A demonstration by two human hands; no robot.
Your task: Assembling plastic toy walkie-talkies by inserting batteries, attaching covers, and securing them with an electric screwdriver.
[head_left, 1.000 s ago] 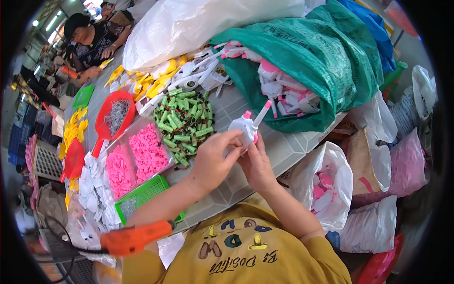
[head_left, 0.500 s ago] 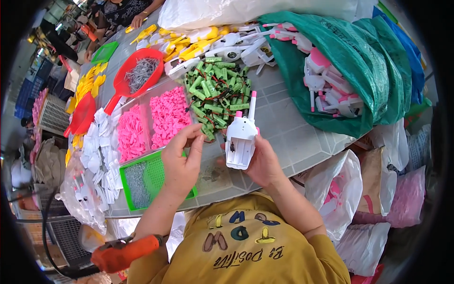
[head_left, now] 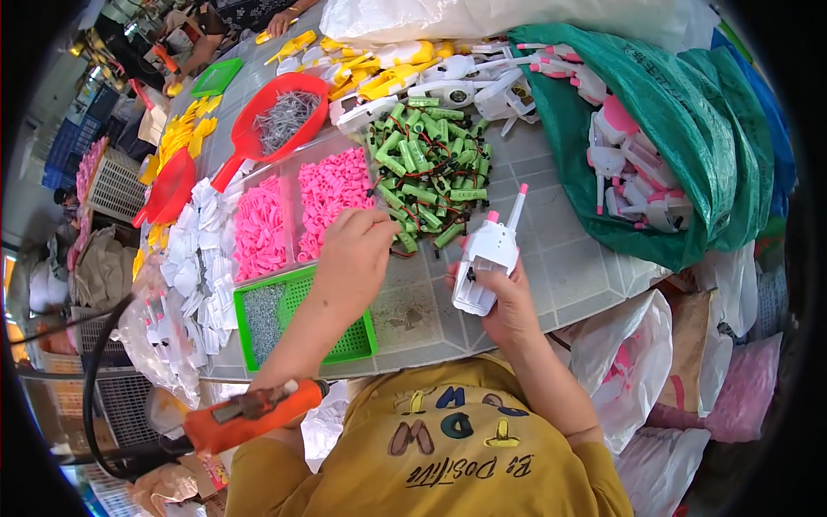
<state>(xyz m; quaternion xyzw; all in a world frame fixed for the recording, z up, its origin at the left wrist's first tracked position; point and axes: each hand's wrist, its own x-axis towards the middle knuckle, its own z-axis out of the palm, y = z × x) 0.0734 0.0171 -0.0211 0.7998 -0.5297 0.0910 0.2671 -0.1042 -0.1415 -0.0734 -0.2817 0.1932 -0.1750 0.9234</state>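
Observation:
My right hand (head_left: 512, 308) grips a white plastic toy walkie-talkie (head_left: 491, 250) with a pink-tipped antenna. Its hollow compartment faces up, and my thumb lies across it by a small dark part. My left hand (head_left: 355, 254) is at the near-left edge of a heap of green battery packs (head_left: 422, 168) with red and black wires. Its fingers are curled together and point down; the tips are hidden, so what they hold cannot be made out. Close to that hand, small pink plastic pieces (head_left: 332, 194) fill a clear divided tray.
A green basket (head_left: 349, 336) holds small metal screws. Red scoops (head_left: 284, 121), one full of screws, stand behind white pieces. A green sack (head_left: 637, 207) of white-and-pink housings lies at right. An orange power screwdriver (head_left: 250, 418) hangs near my left forearm. Another person's hand (head_left: 280, 23) is far left.
My left hand has moved from above the table to the battery heap, its fingers now bent down. My right hand has tilted the walkie-talkie, and its thumb has come over the compartment. The view has shifted.

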